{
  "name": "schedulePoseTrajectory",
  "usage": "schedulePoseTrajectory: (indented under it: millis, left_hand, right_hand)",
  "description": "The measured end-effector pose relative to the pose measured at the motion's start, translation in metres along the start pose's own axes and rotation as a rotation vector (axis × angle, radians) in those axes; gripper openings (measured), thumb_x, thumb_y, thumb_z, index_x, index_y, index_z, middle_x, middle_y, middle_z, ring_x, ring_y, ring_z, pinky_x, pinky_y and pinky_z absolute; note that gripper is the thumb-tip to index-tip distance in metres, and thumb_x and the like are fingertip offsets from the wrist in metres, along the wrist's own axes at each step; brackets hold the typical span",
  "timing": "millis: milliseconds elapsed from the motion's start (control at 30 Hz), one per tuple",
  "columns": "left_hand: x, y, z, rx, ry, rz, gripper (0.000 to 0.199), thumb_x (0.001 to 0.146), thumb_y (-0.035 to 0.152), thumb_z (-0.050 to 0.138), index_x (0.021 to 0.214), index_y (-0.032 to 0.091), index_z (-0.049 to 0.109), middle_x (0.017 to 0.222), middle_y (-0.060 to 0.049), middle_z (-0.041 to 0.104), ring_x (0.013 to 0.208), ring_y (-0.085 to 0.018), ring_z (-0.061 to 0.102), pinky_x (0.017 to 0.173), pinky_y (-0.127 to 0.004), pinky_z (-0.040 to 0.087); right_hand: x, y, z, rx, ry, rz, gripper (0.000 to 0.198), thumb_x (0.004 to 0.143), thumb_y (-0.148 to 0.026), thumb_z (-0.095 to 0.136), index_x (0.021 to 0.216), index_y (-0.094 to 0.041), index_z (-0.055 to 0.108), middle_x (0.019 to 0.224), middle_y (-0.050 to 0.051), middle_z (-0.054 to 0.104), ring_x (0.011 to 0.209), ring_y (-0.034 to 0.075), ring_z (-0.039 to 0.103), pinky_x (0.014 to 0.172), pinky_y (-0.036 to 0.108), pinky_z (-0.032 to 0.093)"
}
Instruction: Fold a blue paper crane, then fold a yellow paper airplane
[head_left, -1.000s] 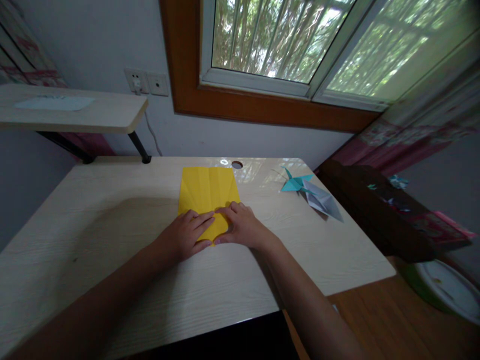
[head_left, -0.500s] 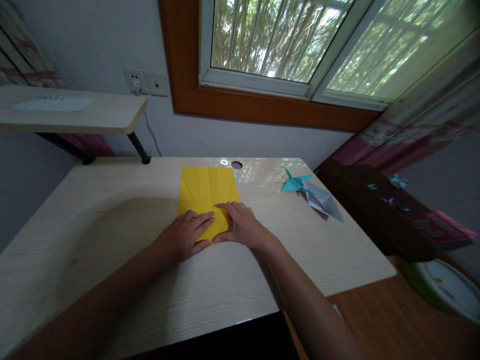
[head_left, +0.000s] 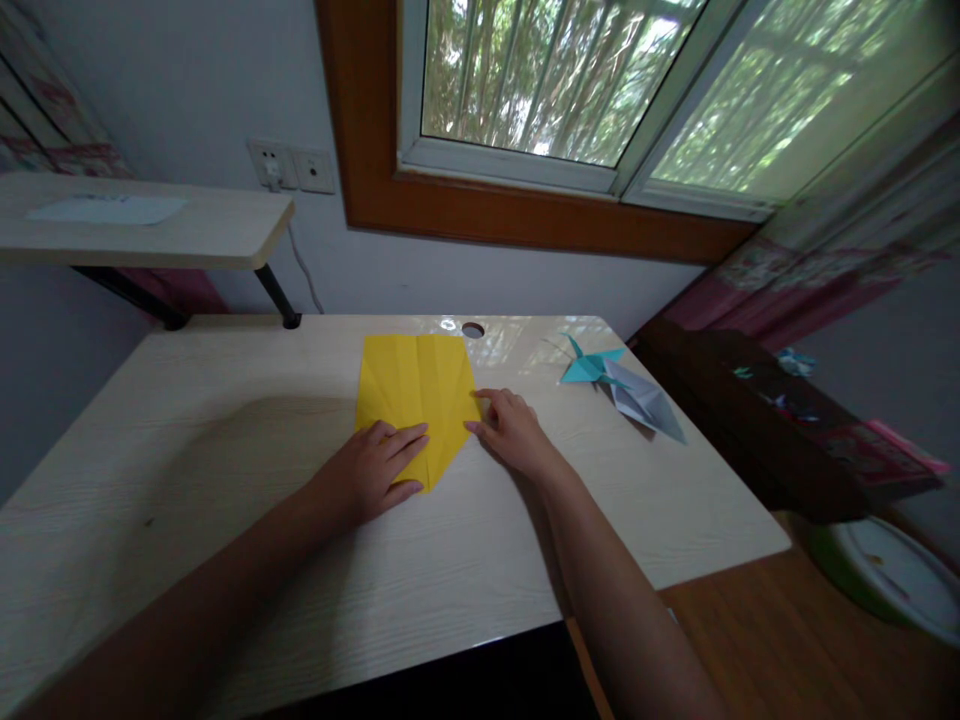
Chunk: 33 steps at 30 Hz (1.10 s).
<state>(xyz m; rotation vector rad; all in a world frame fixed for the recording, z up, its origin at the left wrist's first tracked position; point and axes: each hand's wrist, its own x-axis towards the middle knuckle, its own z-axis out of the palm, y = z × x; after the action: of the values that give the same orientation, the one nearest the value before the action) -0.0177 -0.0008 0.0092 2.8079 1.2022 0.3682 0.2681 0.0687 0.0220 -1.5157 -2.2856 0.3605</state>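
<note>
A yellow sheet of paper (head_left: 409, 375) lies on the desk, with crease lines running along it and its near right side folded in at a slant to a point. My left hand (head_left: 375, 465) rests flat on the near left part of the paper, fingers spread and thumb close to the near point. At the paper's right corner is my right hand (head_left: 514, 430). Its index finger and thumb touch the edge there, a gap between them, while the other fingers are curled.
A teal folded paper crane (head_left: 589, 368) and a grey-white folded paper piece (head_left: 645, 400) lie at the desk's right. A raised shelf (head_left: 225, 235) stands at the back left, bearing a white sheet (head_left: 109, 208). Behind the desk (head_left: 247, 480) are a cable hole (head_left: 473, 330) and a window.
My right hand has slid from the near point of the paper to its right corner, along the slanted edge. My left hand has stayed in place.
</note>
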Motion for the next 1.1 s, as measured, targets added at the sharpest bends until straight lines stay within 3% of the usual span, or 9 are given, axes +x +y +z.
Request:
schedulePoseTrajectory:
  millis: [233, 467, 833, 1100]
  left_hand:
    - [0.0, 0.0, -0.002, -0.004, -0.007, 0.011, 0.06, 0.101, 0.05, 0.049, 0.151, 0.017, 0.046, 0.157, -0.009, 0.047, 0.115, -0.029, 0.051, 0.106, -0.045, 0.04]
    - [0.0, -0.001, -0.001, -0.005, 0.006, 0.018, 0.06, 0.101, 0.05, 0.05, 0.151, 0.017, 0.048, 0.156, -0.009, 0.049, 0.115, -0.03, 0.051, 0.105, -0.046, 0.042]
    - [0.001, 0.001, -0.003, -0.001, 0.014, 0.007, 0.06, 0.1, 0.048, 0.052, 0.151, 0.017, 0.047, 0.153, -0.011, 0.051, 0.114, -0.03, 0.053, 0.104, -0.046, 0.043]
    - [0.0, 0.0, 0.0, -0.015, 0.02, 0.016, 0.063, 0.1, 0.05, 0.051, 0.154, 0.018, 0.043, 0.153, -0.012, 0.051, 0.117, -0.03, 0.053, 0.104, -0.047, 0.043]
  right_hand:
    - [0.003, 0.013, 0.002, -0.032, 0.213, 0.136, 0.034, 0.095, -0.026, 0.056, 0.129, -0.021, 0.059, 0.112, 0.013, 0.062, 0.103, 0.03, 0.059, 0.088, 0.043, 0.047]
    - [0.005, 0.004, 0.0, 0.134, 0.372, 0.032, 0.028, 0.101, -0.031, 0.045, 0.119, -0.02, 0.063, 0.097, 0.009, 0.061, 0.092, 0.025, 0.06, 0.085, 0.039, 0.048]
    - [0.0, -0.023, 0.004, 0.05, 0.087, -0.326, 0.024, 0.101, -0.039, 0.056, 0.106, -0.022, 0.072, 0.097, 0.009, 0.067, 0.094, 0.025, 0.057, 0.086, 0.04, 0.044]
    - [-0.001, -0.02, 0.014, 0.058, -0.046, -0.364, 0.031, 0.097, -0.043, 0.063, 0.122, -0.025, 0.067, 0.107, 0.009, 0.064, 0.098, 0.023, 0.059, 0.086, 0.037, 0.044]
